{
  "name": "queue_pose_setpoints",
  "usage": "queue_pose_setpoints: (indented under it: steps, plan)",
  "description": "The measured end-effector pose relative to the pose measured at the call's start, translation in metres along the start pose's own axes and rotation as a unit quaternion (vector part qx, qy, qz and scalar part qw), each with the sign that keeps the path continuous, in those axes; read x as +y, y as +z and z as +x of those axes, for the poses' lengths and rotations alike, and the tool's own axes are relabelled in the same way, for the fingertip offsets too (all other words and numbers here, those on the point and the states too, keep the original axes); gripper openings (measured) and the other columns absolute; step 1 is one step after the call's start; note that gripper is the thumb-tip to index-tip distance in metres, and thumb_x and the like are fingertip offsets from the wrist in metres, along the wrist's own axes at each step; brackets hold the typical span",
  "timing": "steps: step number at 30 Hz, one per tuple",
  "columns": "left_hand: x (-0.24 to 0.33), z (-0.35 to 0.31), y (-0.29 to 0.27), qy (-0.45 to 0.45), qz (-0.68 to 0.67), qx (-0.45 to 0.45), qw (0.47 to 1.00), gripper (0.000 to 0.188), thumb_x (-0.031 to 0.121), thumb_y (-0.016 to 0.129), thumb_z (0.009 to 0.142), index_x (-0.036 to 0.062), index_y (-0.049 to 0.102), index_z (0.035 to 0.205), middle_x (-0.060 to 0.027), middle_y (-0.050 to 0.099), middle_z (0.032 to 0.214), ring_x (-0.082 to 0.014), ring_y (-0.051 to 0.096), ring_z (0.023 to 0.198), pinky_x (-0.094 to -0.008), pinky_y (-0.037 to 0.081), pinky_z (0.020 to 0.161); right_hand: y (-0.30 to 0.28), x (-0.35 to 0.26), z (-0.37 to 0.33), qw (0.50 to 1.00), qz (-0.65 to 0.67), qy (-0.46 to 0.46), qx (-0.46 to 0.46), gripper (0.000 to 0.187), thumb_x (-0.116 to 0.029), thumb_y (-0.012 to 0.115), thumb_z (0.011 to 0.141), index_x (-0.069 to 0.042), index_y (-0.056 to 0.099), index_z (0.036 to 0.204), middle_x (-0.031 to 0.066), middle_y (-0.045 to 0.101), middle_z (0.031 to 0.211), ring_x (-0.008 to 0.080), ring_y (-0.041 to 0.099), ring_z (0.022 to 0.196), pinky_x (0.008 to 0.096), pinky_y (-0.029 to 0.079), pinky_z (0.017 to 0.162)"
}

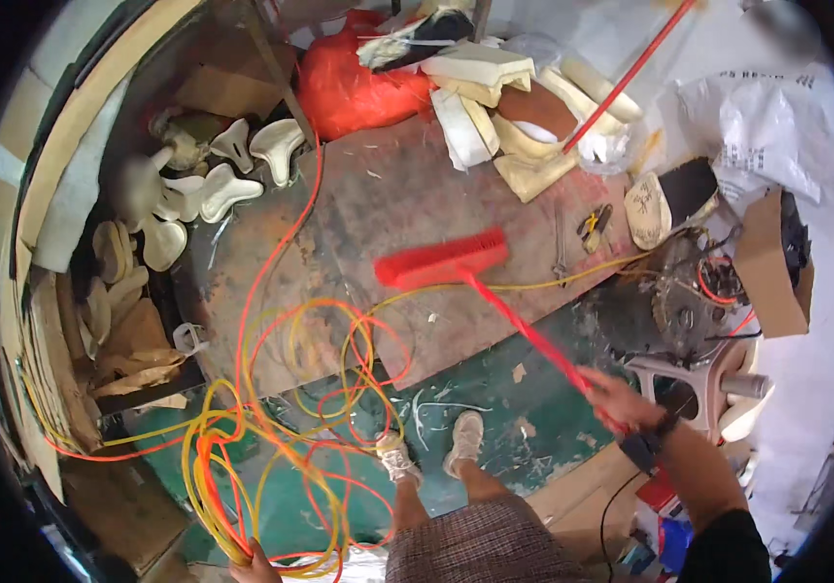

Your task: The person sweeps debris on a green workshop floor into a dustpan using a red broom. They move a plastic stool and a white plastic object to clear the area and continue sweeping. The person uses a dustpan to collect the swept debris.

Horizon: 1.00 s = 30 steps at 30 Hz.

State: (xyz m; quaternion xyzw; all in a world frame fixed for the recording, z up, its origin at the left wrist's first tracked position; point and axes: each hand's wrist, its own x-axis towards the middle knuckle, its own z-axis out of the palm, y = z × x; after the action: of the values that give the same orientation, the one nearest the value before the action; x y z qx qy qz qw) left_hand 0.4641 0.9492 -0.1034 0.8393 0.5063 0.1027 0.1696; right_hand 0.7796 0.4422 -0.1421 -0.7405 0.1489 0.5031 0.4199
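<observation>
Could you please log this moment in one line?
Left hand: holds hose coil | right hand: holds red broom | sneakers: green floor

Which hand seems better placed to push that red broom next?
Probably the right hand: it grips the red broom by its handle, while the left hand holds yellow and orange coils.

Bare right hand (621, 400) stretched forward at right, fingers curled tight in firm grip. Bare right forearm (697, 471) reaching diagonally up and left from lower right, short black fabric sleeve (728, 552) above it, dark band (667, 426) around wrist. Bare left hand (255, 565) low at bottom edge, left of legs, mostly cut off, visible fingers bent in grip; left wrist and forearm out of view. Bare shins (411, 507) apart, feet planted.
</observation>
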Motion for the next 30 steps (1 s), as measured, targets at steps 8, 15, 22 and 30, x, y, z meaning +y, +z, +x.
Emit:
queue_pose_setpoints:
  steps: [8, 15, 22, 30]
  plan:
    - [-0.082, -0.047, 0.041, 0.030, -0.021, -0.029, 0.999, 0.041, 0.025, 0.074, 0.075, -0.0115, 0.058, 0.067, -0.0180, 0.056, 0.053, -0.0208, 0.051, 0.048, -0.0415, 0.041, 0.045, -0.061, -0.031, 0.075, 0.977, -0.043, -0.132, 0.161, 0.045, -0.017, 0.043, 0.093, -0.011, 0.036, 0.137, 0.0056, 0.051, 0.068, 0.0116, 0.050, 0.051, 0.0278, 0.041, 0.042]
    - [-0.049, -0.084, 0.025, -0.007, 0.098, -0.107, 0.989, 0.039, 0.029, 0.074, 0.074, -0.0076, 0.060, 0.067, -0.0201, 0.057, 0.054, -0.0273, 0.056, 0.047, -0.0424, 0.043, 0.046, -0.012, 0.093, 0.065, 0.943, -0.174, -0.195, 0.204, 0.045, -0.015, 0.044, 0.093, -0.017, 0.035, 0.137, 0.0069, 0.051, 0.067, 0.0127, 0.051, 0.049, 0.0282, 0.042, 0.041]
    - [-0.056, -0.094, 0.025, -0.057, 0.164, -0.225, 0.959, 0.039, 0.029, 0.074, 0.072, -0.0064, 0.062, 0.085, -0.0227, 0.063, 0.069, -0.0342, 0.064, 0.063, -0.0407, 0.049, 0.055, 0.016, 0.036, -0.137, 0.993, -0.031, 0.110, 0.016, 0.040, -0.015, 0.043, 0.094, -0.009, 0.038, 0.133, 0.0022, 0.049, 0.063, 0.0109, 0.050, 0.047, 0.0254, 0.042, 0.043]
    - [-0.098, -0.120, 0.071, 0.038, 0.036, -0.195, 0.979, 0.039, 0.023, 0.074, 0.072, -0.0083, 0.057, 0.087, -0.0206, 0.061, 0.071, -0.0304, 0.058, 0.062, -0.0406, 0.047, 0.055, -0.088, -0.038, 0.108, 0.992, -0.067, -0.053, 0.088, 0.042, -0.015, 0.041, 0.095, -0.008, 0.034, 0.135, 0.0067, 0.054, 0.078, 0.0173, 0.058, 0.062, 0.0298, 0.047, 0.051]
